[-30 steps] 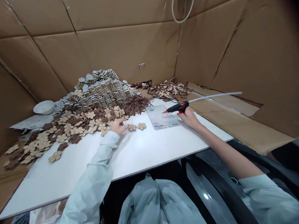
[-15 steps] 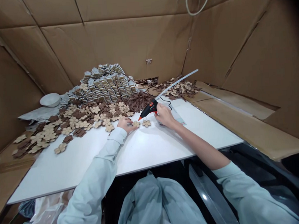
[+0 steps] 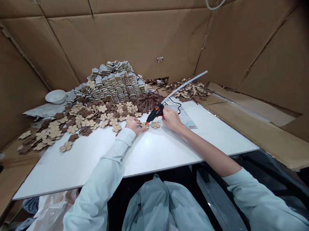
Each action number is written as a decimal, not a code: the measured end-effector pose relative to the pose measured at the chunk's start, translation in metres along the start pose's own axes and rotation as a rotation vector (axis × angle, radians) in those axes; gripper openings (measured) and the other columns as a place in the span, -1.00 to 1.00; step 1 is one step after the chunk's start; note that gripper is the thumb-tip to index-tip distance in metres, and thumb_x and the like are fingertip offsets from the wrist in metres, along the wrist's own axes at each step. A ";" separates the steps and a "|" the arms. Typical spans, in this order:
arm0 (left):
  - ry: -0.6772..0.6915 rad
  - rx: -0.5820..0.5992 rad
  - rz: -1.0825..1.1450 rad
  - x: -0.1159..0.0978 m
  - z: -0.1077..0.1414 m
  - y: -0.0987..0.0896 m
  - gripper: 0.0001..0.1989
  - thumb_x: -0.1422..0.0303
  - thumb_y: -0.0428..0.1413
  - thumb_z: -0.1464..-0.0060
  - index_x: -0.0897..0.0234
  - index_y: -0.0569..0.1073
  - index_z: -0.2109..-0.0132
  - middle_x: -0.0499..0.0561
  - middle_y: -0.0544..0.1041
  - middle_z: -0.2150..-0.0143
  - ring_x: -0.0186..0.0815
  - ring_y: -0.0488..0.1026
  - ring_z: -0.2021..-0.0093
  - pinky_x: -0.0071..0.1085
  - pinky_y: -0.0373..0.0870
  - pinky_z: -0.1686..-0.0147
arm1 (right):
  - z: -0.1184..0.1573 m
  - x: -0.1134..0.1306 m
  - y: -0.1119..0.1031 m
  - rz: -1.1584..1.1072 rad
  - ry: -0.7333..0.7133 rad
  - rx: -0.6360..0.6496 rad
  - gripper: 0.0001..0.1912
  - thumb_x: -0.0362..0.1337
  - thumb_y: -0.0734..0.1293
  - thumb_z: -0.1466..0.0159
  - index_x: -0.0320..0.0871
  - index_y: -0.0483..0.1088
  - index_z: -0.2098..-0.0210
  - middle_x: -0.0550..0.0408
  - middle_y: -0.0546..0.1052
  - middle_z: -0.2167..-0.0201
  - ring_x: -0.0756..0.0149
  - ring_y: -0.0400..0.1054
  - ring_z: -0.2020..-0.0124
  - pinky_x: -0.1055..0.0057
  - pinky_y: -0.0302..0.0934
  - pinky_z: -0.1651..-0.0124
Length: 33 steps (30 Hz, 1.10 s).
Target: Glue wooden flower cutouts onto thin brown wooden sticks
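Observation:
My right hand (image 3: 171,118) is closed round the handle of a black hot glue gun (image 3: 155,112) with red-orange parts. A long pale glue stick (image 3: 185,84) juts up and right from its back. The orange nozzle points down-left and is at the near beige flower piece (image 3: 145,126); whether it touches cannot be made out. Fingers of my left hand (image 3: 134,125) hold that flower at its left edge on the white board (image 3: 162,150). Just right of it lies a second beige flower (image 3: 155,125), under the gun.
Beige and brown flower pieces (image 3: 78,122) heap up at the left. Behind them rise stacked small bundles (image 3: 116,84), brown strips (image 3: 147,101) and a white bowl (image 3: 56,96). More pieces (image 3: 189,89) lie back right, near a black cord (image 3: 179,107). Cardboard walls (image 3: 139,36) surround the board.
The glue gun's nozzle has moved closer over the flower in my left hand. The whole view has shifted slightly, so the scene sits further right.

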<state>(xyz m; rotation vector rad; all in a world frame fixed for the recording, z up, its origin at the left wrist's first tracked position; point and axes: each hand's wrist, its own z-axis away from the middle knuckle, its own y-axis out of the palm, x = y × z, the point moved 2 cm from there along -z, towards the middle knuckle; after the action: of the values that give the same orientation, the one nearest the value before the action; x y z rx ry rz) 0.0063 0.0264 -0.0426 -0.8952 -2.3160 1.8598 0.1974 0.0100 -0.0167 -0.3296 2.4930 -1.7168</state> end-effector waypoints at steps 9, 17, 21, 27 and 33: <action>0.017 -0.019 0.038 0.002 -0.001 0.003 -0.59 0.05 0.15 0.34 0.30 0.52 0.40 0.09 0.43 0.33 -0.20 0.34 0.24 -0.32 0.25 0.16 | 0.002 -0.005 -0.013 0.077 -0.006 -0.126 -0.63 -0.49 0.11 -0.05 -0.36 0.15 0.12 -0.22 0.35 0.20 0.09 0.16 0.15 0.26 0.02 0.20; 0.020 -0.076 0.098 -0.008 0.001 -0.009 -0.47 0.00 0.16 0.37 0.31 0.50 0.28 0.07 0.35 0.31 -0.20 0.31 0.23 -0.30 0.23 0.15 | 0.008 -0.044 -0.013 0.038 0.059 -0.133 -0.68 -0.44 0.12 -0.03 -0.33 0.19 0.19 -0.18 0.37 0.26 0.09 0.19 0.21 0.29 0.05 0.24; 0.075 -0.061 -0.006 -0.026 0.000 -0.008 -0.39 -0.07 0.13 0.41 0.25 0.49 0.22 0.10 0.29 0.20 -0.11 0.19 0.13 -0.19 0.11 0.09 | 0.012 -0.047 -0.008 0.035 0.060 -0.099 -0.69 -0.45 0.11 -0.02 -0.30 0.20 0.21 -0.15 0.38 0.27 0.10 0.21 0.22 0.30 0.06 0.25; 0.014 0.004 -0.132 -0.041 -0.006 0.000 -0.22 -0.19 0.08 0.53 0.16 0.44 0.12 0.10 0.14 0.02 0.01 0.01 0.06 -0.09 -0.02 0.11 | 0.014 -0.041 -0.009 0.025 0.066 -0.051 -0.65 -0.47 0.11 -0.02 -0.33 0.19 0.16 -0.17 0.38 0.22 0.12 0.20 0.19 0.31 0.06 0.23; 0.002 0.033 -0.147 -0.044 -0.012 0.004 -0.31 -0.18 0.07 0.47 0.04 0.44 0.14 0.05 0.13 0.02 -0.01 0.00 0.06 -0.15 -0.01 0.16 | 0.014 -0.042 -0.009 0.029 0.084 -0.024 -0.62 -0.48 0.11 -0.03 -0.33 0.17 0.12 -0.18 0.37 0.20 0.12 0.19 0.16 0.31 0.05 0.21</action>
<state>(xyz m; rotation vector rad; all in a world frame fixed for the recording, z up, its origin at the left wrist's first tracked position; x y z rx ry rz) 0.0491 0.0175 -0.0283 -0.7017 -2.2750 1.8309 0.2418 0.0036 -0.0151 -0.2269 2.5648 -1.7259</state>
